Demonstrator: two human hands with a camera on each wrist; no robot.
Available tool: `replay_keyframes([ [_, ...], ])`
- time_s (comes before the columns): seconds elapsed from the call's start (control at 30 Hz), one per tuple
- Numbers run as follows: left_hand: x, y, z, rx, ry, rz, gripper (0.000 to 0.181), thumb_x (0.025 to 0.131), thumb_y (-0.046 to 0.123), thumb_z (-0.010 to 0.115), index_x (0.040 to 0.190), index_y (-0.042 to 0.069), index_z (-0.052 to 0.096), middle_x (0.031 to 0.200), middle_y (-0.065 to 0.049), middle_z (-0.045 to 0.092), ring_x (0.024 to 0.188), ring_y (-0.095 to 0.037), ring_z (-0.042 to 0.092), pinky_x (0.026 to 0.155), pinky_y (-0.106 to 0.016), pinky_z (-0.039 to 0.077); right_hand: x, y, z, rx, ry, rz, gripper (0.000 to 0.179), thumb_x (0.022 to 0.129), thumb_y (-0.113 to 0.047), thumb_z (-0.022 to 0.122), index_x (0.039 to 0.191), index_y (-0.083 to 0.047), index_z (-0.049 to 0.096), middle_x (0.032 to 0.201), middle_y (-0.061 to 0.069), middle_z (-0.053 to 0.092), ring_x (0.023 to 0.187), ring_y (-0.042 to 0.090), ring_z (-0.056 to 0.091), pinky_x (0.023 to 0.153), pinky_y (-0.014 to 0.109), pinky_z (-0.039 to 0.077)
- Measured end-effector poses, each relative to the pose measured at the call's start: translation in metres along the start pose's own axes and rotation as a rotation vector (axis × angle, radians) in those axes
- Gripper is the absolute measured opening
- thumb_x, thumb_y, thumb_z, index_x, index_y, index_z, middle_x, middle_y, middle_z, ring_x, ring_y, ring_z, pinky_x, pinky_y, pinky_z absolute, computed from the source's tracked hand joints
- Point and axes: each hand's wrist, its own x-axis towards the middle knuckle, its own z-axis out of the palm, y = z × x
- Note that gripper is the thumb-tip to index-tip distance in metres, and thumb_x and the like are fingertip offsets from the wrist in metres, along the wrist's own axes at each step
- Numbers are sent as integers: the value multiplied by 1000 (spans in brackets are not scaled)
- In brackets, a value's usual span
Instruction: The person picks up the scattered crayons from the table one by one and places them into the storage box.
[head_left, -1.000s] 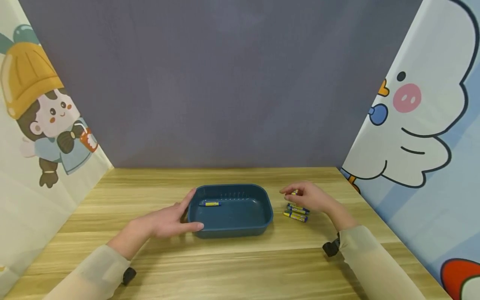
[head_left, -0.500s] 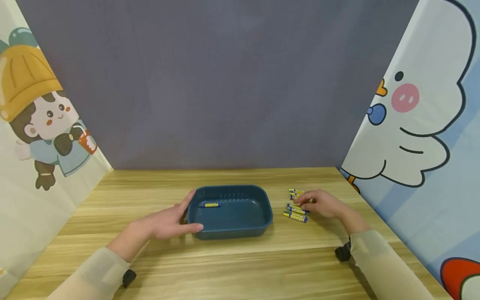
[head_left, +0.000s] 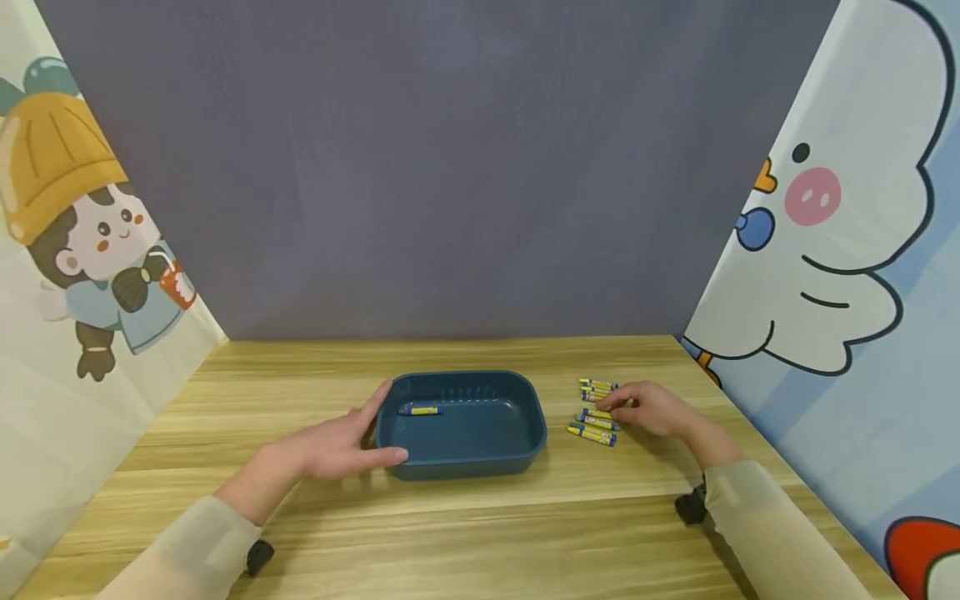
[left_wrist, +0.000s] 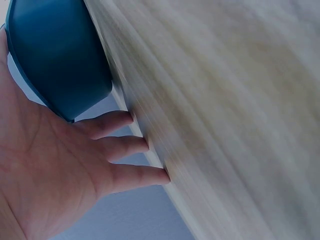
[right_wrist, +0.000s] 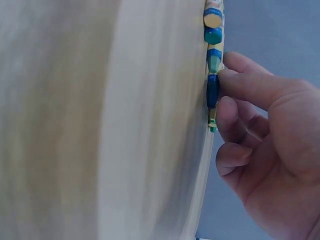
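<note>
A dark blue plastic tray (head_left: 465, 467) stands on the table with one yellow-and-blue crayon (head_left: 421, 411) lying inside. My left hand (head_left: 341, 443) spans its left end, thumb on the front rim. In the left wrist view, straight spread fingers (left_wrist: 135, 176) touch the tabletop beside the tray wall. To the tray's right lie several crayons (head_left: 592, 435) in a loose column. Over the middle of them, thumb and index finger of my right hand (head_left: 648, 408) pinch a crayon (right_wrist: 213, 90), largely hidden by the fingers in the head view. The other right fingers are curled.
Farther back, more crayons (head_left: 597, 383) lie beyond the right hand. A wood-grain table (head_left: 450, 542) reaches to a grey back panel (head_left: 450, 167). Cartoon-printed side panels (head_left: 847, 317) flank it left and right.
My right hand has drawn back toward me and right, from the far crayons to the middle ones, uncovering the far ones. The left hand stays on the tray.
</note>
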Motion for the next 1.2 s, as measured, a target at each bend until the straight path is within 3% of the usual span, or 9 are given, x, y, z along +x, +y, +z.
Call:
replay_keyframes([
  [0.23, -2, 0, -1, -1, -3, -6, 119, 102, 75, 60, 176, 24, -17, 176, -33, 25, 159, -54, 39, 128, -68, 36, -2, 1, -1, -11, 0, -8, 27, 103, -10, 74, 129, -11, 83, 126, 13, 78, 99, 10, 66, 79, 26, 53],
  [0.47, -2, 0, 1, -20, -8, 1, 118, 103, 75, 60, 176, 25, -18, 178, -32, 23, 160, -53, 38, 128, -67, 35, -2, 0, 1, -22, 10, -13, 28, 103, -10, 75, 129, -11, 83, 111, 6, 75, 85, 9, 56, 73, 27, 47],
  [0.67, -1, 0, 1, 0, -1, -16, 118, 101, 78, 58, 176, 28, -19, 177, -31, 25, 160, -53, 38, 128, -68, 35, 0, -5, -1, -13, 81, -29, 27, 106, -13, 71, 130, -16, 83, 111, 4, 73, 80, 11, 53, 69, 27, 47],
  [0.9, -1, 1, 0, 10, 1, -12, 118, 102, 78, 57, 176, 26, -19, 176, -33, 27, 159, -53, 39, 128, -68, 36, 6, -35, -6, -33, 111, -36, 29, 108, -17, 69, 135, -18, 80, 118, 4, 76, 85, 11, 58, 71, 28, 50],
  [1.2, -1, 1, 0, -9, 1, -20, 118, 101, 78, 58, 176, 29, -19, 178, -30, 26, 161, -50, 38, 129, -66, 36, 24, -82, -8, -1, 103, -114, 30, 109, -19, 69, 137, -23, 79, 121, 6, 71, 65, 8, 53, 60, 27, 47],
])
